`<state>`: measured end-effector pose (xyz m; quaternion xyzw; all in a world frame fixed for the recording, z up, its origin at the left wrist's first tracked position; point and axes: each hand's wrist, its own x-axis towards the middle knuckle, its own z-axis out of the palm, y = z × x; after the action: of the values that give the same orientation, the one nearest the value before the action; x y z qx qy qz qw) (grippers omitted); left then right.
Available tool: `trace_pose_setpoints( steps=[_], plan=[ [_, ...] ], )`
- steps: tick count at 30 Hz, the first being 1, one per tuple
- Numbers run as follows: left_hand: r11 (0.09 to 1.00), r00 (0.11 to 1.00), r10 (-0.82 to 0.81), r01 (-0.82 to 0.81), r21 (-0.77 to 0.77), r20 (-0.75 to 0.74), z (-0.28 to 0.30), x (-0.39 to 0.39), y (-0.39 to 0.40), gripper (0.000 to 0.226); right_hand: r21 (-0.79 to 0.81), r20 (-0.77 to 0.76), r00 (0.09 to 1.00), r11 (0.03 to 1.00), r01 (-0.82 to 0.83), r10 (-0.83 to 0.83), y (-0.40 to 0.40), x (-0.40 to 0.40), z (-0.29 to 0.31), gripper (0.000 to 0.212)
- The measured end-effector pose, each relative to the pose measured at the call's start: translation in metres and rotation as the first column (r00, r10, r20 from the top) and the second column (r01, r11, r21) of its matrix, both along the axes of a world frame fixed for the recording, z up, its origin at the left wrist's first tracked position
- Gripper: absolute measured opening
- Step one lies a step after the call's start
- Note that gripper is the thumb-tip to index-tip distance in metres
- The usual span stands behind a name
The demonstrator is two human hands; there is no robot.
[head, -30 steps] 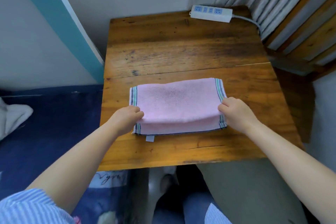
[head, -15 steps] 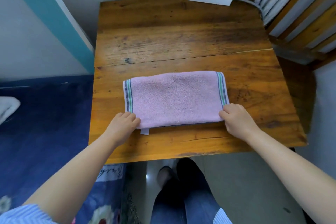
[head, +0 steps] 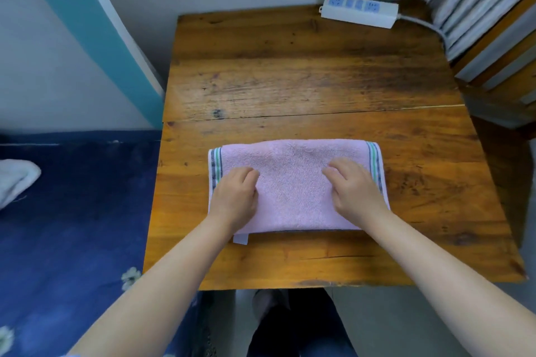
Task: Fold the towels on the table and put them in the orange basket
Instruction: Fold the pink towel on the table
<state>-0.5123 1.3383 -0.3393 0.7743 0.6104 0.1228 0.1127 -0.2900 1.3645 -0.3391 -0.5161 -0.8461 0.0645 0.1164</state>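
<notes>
A pink towel (head: 293, 182) with striped ends lies folded into a long rectangle on the wooden table (head: 304, 78), a white label sticking out at its near left corner. My left hand (head: 236, 197) rests on top of the towel's left part with fingers loosely bent. My right hand (head: 352, 191) lies on the right part, fingers reaching towards the middle. Neither hand grips the cloth. The orange basket is not in view.
A white power strip (head: 359, 10) with a grey cable lies at the table's far right corner. Wooden slats and a curtain stand to the right. A dark blue bedcover (head: 72, 211) with a white cloth (head: 16, 180) lies to the left.
Both hands let go of the towel's near corners and moved up onto its top surface. The fold now lies flat.
</notes>
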Motion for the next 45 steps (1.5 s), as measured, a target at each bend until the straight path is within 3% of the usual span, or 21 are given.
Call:
trace_pose_setpoints(
  steps=[3, 5, 9, 13, 15, 21, 29, 33, 35, 39, 42, 45],
  plan=[
    [0.984, 0.976, 0.174, -0.168, -0.055, 0.132, -0.010, 0.030, 0.030, 0.036, -0.121, -0.036, 0.997, 0.991, 0.056, -0.061, 0.022, -0.042, -0.010, 0.044],
    [0.957, 0.966, 0.249, -0.236, -0.168, 0.061, -0.024, 0.033, 0.041, 0.044, -0.211, 0.001, 0.998, 0.975, 0.065, -0.066, 0.035, -0.057, -0.021, 0.047],
    [0.913, 0.958, 0.238, -0.276, -0.299, -0.159, -0.060, 0.014, 0.040, 0.054, -0.331, 0.201, 0.980, 0.942, 0.051, 0.018, 0.039, -0.056, -0.050, 0.053],
    [0.890, 0.943, 0.297, -0.330, -0.316, -0.148, -0.067, -0.009, 0.033, 0.079, -0.325, 0.195, 0.979, 0.946, 0.011, 0.055, 0.033, -0.037, -0.058, 0.052],
    [0.894, 0.944, 0.300, -0.328, -0.306, -0.134, -0.066, -0.014, 0.034, 0.089, -0.317, 0.234, 0.972, 0.945, 0.080, -0.004, 0.038, -0.023, -0.061, 0.052],
    [0.864, 0.907, 0.391, -0.420, -0.278, -0.157, -0.066, -0.013, 0.032, 0.084, -0.309, 0.211, 0.921, 0.871, 0.380, -0.327, 0.049, 0.029, -0.064, 0.065],
    [0.854, 0.918, 0.379, -0.396, -0.337, -0.117, -0.065, -0.015, 0.033, 0.063, -0.352, 0.195, 0.893, 0.821, 0.449, -0.405, 0.044, 0.044, -0.060, 0.067],
    [0.896, 0.932, 0.321, -0.356, -0.267, -0.166, -0.059, -0.012, 0.010, 0.058, -0.298, 0.149, 0.914, 0.864, 0.407, -0.379, 0.011, 0.034, -0.047, 0.072],
    [0.901, 0.938, 0.293, -0.335, -0.277, -0.183, -0.057, -0.009, -0.015, 0.064, -0.314, 0.141, 0.939, 0.885, 0.343, -0.314, -0.017, 0.026, -0.046, 0.074],
    [0.884, 0.943, 0.250, -0.314, -0.347, -0.218, -0.060, -0.015, -0.050, 0.079, -0.369, 0.236, 0.922, 0.849, 0.378, -0.307, -0.046, 0.031, -0.055, 0.075],
    [0.876, 0.937, 0.252, -0.327, -0.354, -0.241, -0.063, -0.016, -0.051, 0.073, -0.394, 0.183, 0.893, 0.801, 0.450, -0.411, -0.050, 0.037, -0.057, 0.061],
    [0.867, 0.929, 0.245, -0.338, -0.365, -0.279, -0.063, -0.015, -0.049, 0.060, -0.425, 0.133, 0.799, 0.694, 0.581, -0.587, -0.057, 0.036, -0.052, 0.064]
  ],
)
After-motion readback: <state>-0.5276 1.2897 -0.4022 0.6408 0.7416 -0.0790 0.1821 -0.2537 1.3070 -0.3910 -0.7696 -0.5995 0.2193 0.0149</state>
